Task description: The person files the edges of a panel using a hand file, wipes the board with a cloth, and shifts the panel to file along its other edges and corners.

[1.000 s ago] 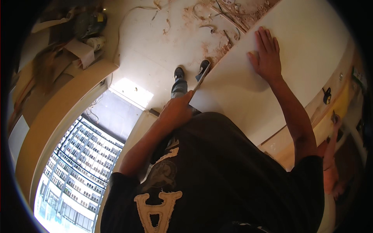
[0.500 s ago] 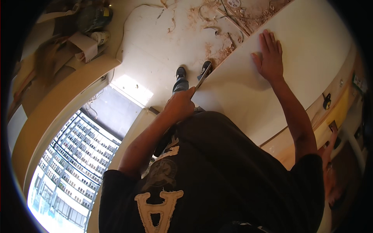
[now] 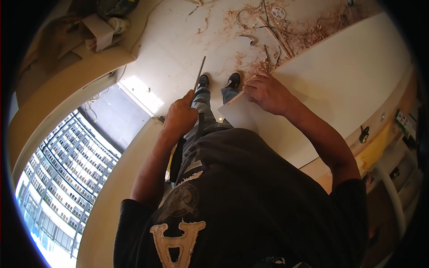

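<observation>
My left hand (image 3: 181, 114) is closed round the lower end of a long, thin, flat metal tool (image 3: 200, 67), which looks like a file and points up, held off the board to its left. My right hand (image 3: 268, 94) is at the near-left part of a large white board (image 3: 339, 76), fingers curled over its pale wood edge; what lies under the fingertips is partly hidden. My legs and dark shoes show below, between the tool and the board.
Wood shavings (image 3: 304, 38), offcuts and a cable litter the floor (image 3: 174, 40) beyond the board. A tape measure (image 3: 364, 134) lies at the right side. Clutter (image 3: 96, 33) fills the upper left. A bright window (image 3: 62, 174) is at the lower left.
My right hand has moved from lying flat on the board to its edge, fingers now curled. My left hand and tool have moved left, away from the edge, the tool now more upright.
</observation>
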Tool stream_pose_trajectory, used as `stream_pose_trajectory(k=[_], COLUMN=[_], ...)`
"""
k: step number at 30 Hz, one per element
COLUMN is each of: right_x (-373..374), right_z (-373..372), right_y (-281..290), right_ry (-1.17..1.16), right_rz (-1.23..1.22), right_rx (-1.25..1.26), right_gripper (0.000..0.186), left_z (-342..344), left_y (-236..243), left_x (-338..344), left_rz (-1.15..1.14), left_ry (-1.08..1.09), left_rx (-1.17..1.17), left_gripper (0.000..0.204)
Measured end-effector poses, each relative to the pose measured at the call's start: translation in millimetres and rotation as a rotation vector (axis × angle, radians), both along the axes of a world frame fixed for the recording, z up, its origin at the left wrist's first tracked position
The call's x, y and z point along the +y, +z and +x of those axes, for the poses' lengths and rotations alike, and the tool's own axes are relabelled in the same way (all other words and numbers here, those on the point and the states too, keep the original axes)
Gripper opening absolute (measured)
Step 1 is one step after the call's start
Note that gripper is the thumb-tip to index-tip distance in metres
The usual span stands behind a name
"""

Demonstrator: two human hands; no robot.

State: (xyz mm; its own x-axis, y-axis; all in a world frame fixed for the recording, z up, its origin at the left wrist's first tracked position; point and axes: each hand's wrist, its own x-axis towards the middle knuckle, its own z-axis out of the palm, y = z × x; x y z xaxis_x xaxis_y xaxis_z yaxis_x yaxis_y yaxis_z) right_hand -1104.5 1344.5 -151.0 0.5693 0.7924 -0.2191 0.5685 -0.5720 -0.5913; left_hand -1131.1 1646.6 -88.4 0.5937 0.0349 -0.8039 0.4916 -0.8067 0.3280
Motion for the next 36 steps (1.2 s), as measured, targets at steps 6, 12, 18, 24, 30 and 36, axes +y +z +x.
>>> stream_pose_trajectory(k=[6,12,18,24,30,36], right_x=[3.8,21.0,30.4,33.3,28.1,28.8], right_z=[-2.0,6.1,13.0,16.4,16.6,9.9], right_y=[-5.8,-8.6,-23.5,-11.3,-21.4,-28.1], right_ry=[-0.085,-0.176,-0.267,-0.479,-0.075,-0.222], right_rz=[0.084,0.033,0.029,0.315,-0.048,0.16], right_rx=[0.007,0.151,0.246,0.502,0.255,0.289], right_gripper=[0.03,0.011,0.006,0.013,0.013,0.011], left_z=[-10.8,-4.9,2.1,-0.8,3.8,-7.1], left_y=[-9.5,-8.7,-0.8,-4.4,0.4,-10.2], left_x=[-7.5,-16.9,-21.7,-22.7,-24.9,-15.8], left_rz=[-0.127,-0.167,-0.109,-0.098,-0.071,-0.026], left_ry=[-0.072,-0.093,-0.118,-0.113,-0.125,-0.139], left_rx=[-0.013,-0.037,-0.055,-0.06,-0.012,-0.143], left_gripper=[0.065,0.061,0.056,0.056,0.062,0.066])
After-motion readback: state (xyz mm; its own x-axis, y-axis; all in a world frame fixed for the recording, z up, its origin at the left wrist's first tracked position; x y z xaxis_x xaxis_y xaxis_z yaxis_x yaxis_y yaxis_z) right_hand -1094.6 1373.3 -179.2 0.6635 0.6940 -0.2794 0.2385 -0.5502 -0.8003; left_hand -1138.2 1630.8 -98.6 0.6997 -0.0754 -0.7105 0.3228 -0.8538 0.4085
